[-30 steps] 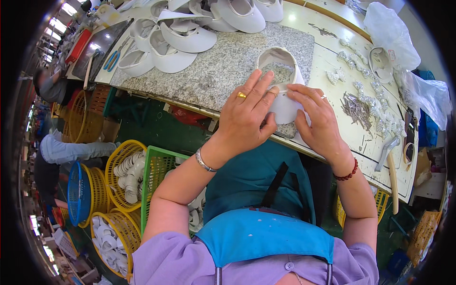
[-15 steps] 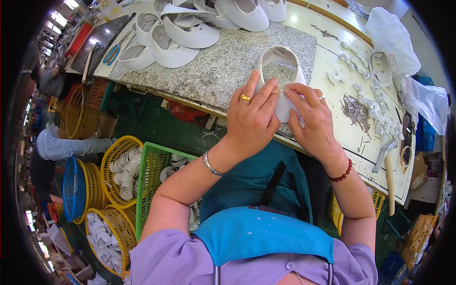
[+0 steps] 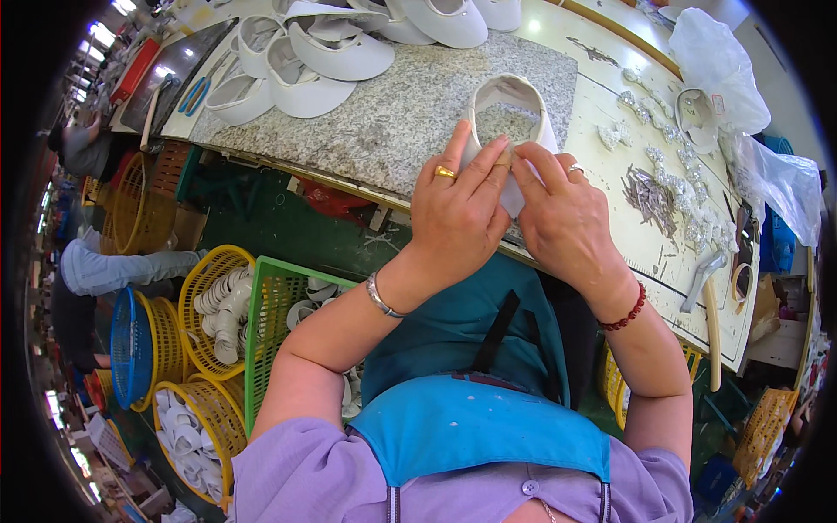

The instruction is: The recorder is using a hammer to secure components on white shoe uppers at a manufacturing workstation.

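Touching a white shoe upper [image 3: 547, 131], both hands work close together by the near right corner of a gray speckled stone slab [image 3: 418, 122]. The shoe upper lies on that corner, its round opening toward the far edge. The left hand [image 3: 462, 205] lies over its left side with fingers stretched out. I cannot tell if its thumb grips too. The right hand [image 3: 567, 209] has its fingertips bunched on the front part, close to the left fingers. I cannot tell if they pinch it or only press.

More white shoe uppers [image 3: 344, 57] sit in a heap by the slab's far left corner. Blue-handled scissors [image 3: 194, 96] lie past its left edge. On the worktable [image 3: 602, 96], past the slab's right edge, are thin gray sticks [image 3: 647, 196] and sparkly silver trims [image 3: 615, 134]. Near that surface's near right corner, a hammer [image 3: 712, 322] pokes its wooden handle over the near edge. A clear plastic bag [image 3: 724, 70] sits by the far right corner.
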Demonstrator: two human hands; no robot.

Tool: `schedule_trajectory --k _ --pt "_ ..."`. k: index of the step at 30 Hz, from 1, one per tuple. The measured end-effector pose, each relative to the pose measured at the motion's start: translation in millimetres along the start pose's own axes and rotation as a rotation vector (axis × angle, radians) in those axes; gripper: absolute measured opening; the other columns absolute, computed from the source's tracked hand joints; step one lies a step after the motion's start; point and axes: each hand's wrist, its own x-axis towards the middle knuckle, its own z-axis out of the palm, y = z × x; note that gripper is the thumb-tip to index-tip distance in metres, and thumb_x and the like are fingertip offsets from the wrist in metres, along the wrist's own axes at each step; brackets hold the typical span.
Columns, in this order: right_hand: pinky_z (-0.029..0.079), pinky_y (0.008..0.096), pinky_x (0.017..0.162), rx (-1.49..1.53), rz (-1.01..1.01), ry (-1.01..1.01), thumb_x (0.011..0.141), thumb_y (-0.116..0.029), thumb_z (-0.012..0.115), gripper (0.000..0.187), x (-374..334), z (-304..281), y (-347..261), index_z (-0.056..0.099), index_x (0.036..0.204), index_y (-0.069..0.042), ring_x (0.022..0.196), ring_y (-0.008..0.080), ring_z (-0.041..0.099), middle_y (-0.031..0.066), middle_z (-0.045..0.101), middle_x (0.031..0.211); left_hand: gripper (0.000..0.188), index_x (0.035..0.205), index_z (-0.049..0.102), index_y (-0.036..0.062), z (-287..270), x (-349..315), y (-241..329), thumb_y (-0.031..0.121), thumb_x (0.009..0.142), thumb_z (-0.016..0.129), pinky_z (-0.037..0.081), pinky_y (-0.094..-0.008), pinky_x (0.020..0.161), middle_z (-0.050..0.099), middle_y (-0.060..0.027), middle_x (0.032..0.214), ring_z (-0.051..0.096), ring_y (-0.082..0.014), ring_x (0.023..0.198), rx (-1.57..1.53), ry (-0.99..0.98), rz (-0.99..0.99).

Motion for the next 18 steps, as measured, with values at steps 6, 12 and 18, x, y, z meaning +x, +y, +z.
schedule_trajectory --k 6,12,18 --pt "0.052 0.0327 0.065 -0.095 -0.055 -0.02 0.068 -0.005 0.061 0.045 4.6 0.0 -1.0 0.054 0.111 0.005 0.087 0.0258 0.058 0.0116 0.051 0.111 0.042 0.113 0.062 -0.0021 0.4 -0.5 -0.6 0.006 0.072 0.056 0.039 -0.0431 0.095 0.058 -0.0107 0.124 0.045 -0.0382 0.124 0.013 0.019 0.007" --pt "0.048 0.0382 0.083 0.147 0.091 0.155 0.074 0.001 0.057 0.043 -31.2 -27.6 21.1 0.054 0.116 0.002 0.099 0.0313 0.057 0.0149 0.051 0.121 0.038 0.109 0.062 -0.0029 5.1 0.9 0.6 0.007 0.073 0.055 0.04 -0.0426 0.093 0.058 -0.0108 0.124 0.046 -0.0388 0.123 0.021 0.015 0.03" --pt "0.038 0.0412 0.098 -0.214 0.418 0.245 0.077 0.004 0.053 0.042 -137.6 -78.2 78.5 0.054 0.119 0.002 0.113 0.0361 0.05 0.0195 0.052 0.123 0.035 0.105 0.062 -0.004 -2.1 -3.5 -4.9 0.007 0.073 0.054 0.042 -0.0433 0.091 0.058 -0.0124 0.124 0.047 -0.0398 0.122 0.017 0.031 0.035"
